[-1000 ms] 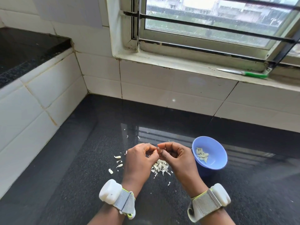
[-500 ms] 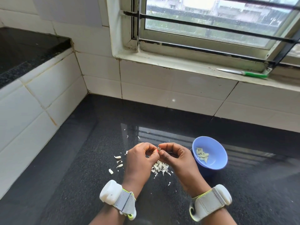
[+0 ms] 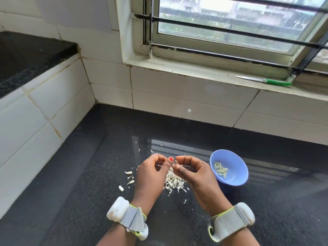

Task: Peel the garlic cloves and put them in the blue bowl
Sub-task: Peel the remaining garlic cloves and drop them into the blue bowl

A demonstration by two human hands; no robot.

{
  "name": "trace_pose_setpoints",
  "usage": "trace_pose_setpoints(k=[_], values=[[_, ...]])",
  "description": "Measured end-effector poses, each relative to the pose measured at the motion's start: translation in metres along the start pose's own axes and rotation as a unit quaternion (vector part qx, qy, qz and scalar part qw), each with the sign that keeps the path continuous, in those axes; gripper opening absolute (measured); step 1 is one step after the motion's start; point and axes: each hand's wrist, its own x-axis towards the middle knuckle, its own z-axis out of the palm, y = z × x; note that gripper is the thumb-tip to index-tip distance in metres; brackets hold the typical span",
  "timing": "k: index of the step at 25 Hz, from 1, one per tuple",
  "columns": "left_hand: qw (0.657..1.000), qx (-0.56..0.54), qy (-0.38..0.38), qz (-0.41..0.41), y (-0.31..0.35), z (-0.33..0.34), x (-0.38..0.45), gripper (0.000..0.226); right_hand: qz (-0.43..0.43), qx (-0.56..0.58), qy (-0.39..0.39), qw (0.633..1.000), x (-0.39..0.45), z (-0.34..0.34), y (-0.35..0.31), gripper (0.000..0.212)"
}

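The left hand [image 3: 150, 174] and the right hand [image 3: 192, 172] are meeting fingertip to fingertip above the dark surface [image 3: 74, 183], both with fingers curled in, pinching a small garlic clove [image 3: 173, 162] between them; the clove is mostly hidden, so its look cannot be told. Directly beneath the hands a pile of pale, papery peelings [image 3: 174, 181] is lying on the surface, with a few loose white bits [image 3: 128, 172] scattered to its left. Just right of the right hand the blue bowl [image 3: 236, 176] is sitting upright, holding a cluster of pale yellowish peeled cloves [image 3: 220, 170], too bunched to count. One green-handled knife [image 3: 264, 80] is resting on the windowsill [image 3: 177, 68].
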Motion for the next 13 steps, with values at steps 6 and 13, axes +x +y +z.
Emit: trace_pose_setpoints(k=[6,13], values=[[0.998,-0.03,-0.063,-0.008,-0.0003,-0.001,0.0015,0.007,-0.071,-0.162,0.041,0.983,0.0021,0.0027,-0.0008,0.033],[0.994,-0.041,-0.097,-0.002,0.0001,-0.0077,0.0055,0.005,-0.091,-0.188,0.031,0.977,0.0029,0.0008,-0.0029,0.026]])
